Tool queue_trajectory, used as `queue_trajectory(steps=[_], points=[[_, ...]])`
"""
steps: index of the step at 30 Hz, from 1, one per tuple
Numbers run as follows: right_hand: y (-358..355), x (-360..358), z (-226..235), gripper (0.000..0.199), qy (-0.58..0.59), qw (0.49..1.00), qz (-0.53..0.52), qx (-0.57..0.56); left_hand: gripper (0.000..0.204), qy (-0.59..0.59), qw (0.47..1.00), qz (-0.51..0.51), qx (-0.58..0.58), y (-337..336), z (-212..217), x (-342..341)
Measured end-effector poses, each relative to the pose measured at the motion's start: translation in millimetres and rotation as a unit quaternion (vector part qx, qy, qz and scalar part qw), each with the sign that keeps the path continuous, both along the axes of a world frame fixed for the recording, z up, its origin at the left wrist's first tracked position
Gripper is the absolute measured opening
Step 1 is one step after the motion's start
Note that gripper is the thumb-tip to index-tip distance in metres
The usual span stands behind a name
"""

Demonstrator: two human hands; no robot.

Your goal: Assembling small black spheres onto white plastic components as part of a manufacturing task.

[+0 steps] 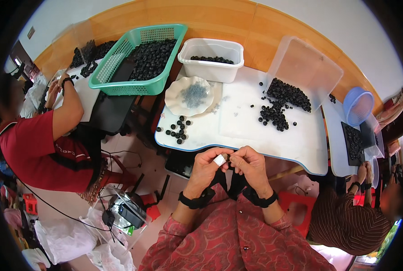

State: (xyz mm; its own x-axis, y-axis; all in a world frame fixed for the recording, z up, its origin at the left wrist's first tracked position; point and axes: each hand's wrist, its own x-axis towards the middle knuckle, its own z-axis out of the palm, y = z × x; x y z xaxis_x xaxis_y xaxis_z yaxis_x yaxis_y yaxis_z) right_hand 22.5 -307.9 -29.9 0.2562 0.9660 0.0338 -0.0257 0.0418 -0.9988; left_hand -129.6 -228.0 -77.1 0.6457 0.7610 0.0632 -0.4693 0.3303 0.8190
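Note:
Close together in front of my body, just off the near edge of the white table (pixel 264 144), are my two hands. My left hand (pixel 203 168) is closed in a pinch, with a white wrap (pixel 219 160) around one finger. Opposite it, my right hand (pixel 252 165) also pinches, its fingertips meeting the left ones. Something small and dark shows between them, mostly hidden by the fingers. Loose black round parts (pixel 179 133) lie at the table's left front. A scalloped cream plate (pixel 174 100) behind them carries small clear pieces (pixel 194 95).
A white tub (pixel 210 71) and a green basket (pixel 124 88) hold black parts. A tipped clear bin (pixel 301 63) spills more black parts (pixel 274 116) onto the table. People work at left (pixel 43 149) and right (pixel 346 221); a blue basket (pixel 358 106) sits far right.

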Motion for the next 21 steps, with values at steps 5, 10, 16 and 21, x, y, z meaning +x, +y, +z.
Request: queue_trajectory(steps=[5,10,16,21], points=[[4.2,7.9,-3.5,0.013,0.028,0.999,0.016,-0.027,0.02,-0.019,0.999,-0.016,-0.024,3.9,0.1,4.0],[10.1,16.6,-12.5,0.015,0.026,0.997,0.032,-0.061,0.021,0.019,0.998,-0.02,-0.057,4.9,-10.8,7.9],[33.2,44.5,-49.4,0.011,-0.266,0.955,-0.129,0.025,0.022,0.098,0.988,-0.018,-0.122,20.2,-18.0,16.3],[53.1,76.2,-78.9,0.007,-0.393,0.894,-0.196,0.092,0.021,0.134,0.973,-0.041,-0.183,65.1,-14.5,32.0]])
